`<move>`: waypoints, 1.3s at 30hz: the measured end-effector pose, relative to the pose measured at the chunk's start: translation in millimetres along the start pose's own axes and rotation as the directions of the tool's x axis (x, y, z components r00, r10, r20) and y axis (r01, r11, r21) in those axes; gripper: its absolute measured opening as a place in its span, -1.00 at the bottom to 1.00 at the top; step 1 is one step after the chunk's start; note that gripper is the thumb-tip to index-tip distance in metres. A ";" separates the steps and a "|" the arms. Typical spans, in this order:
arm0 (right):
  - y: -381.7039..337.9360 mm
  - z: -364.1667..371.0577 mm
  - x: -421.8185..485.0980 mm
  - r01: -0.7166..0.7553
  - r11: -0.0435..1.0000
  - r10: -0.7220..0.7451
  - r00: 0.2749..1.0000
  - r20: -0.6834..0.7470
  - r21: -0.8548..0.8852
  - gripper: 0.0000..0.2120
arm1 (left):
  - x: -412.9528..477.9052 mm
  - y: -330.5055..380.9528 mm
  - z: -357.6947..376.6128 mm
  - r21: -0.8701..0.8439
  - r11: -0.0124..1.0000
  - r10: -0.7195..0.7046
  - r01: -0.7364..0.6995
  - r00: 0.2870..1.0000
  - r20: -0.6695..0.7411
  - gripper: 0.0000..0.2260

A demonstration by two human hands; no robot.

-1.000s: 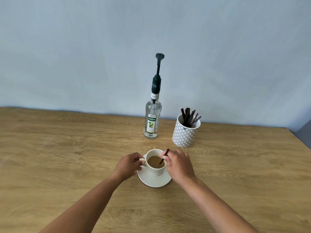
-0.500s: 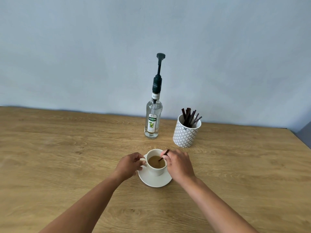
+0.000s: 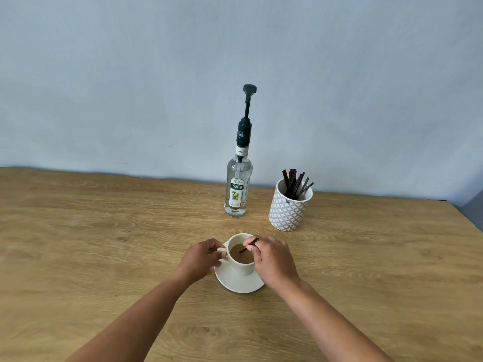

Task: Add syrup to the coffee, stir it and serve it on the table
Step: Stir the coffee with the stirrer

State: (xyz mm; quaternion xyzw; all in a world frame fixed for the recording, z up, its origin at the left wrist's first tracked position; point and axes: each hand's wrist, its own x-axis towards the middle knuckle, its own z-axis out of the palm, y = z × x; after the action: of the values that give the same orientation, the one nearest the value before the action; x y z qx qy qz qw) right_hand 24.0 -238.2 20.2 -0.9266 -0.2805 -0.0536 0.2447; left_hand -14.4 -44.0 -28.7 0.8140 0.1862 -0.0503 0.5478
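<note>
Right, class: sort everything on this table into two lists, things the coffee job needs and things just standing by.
In use:
- cup of coffee
- saucer
- stirrer, in the right hand
- left hand, at the cup's handle
- syrup bottle

Standing by:
- patterned pot
- spare stirrers in it
</note>
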 end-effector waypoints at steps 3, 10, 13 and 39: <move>3.8 -3.6 -1.3 0.011 0.998 -0.011 1.000 -0.006 -0.067 -0.83 | 0.8 -0.9 0.6 -0.003 1.000 0.003 -0.003 1.000 -0.001 -0.96; 0.8 -3.3 -5.7 0.022 0.999 -0.022 1.000 -0.014 0.029 -0.87 | 3.0 -1.6 0.5 -0.009 1.000 -0.008 0.008 1.000 0.000 -0.95; -2.0 0.6 -4.5 0.001 0.997 -0.001 1.000 -0.003 0.076 -0.84 | 4.0 -2.1 0.0 -0.015 1.000 -0.010 0.010 1.000 0.006 -0.95; 5.7 2.1 -4.1 0.017 0.999 -0.016 1.000 0.010 -0.030 -0.84 | 6.8 -6.1 1.4 -0.002 1.000 0.013 -0.013 1.000 -0.001 -0.96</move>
State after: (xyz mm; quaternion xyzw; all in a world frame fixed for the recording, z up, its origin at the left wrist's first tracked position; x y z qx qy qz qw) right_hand 23.6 -243.4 15.1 -0.9281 -0.2885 -0.0551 0.2289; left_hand -10.1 -41.5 -36.5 0.8147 0.1814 -0.0460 0.5489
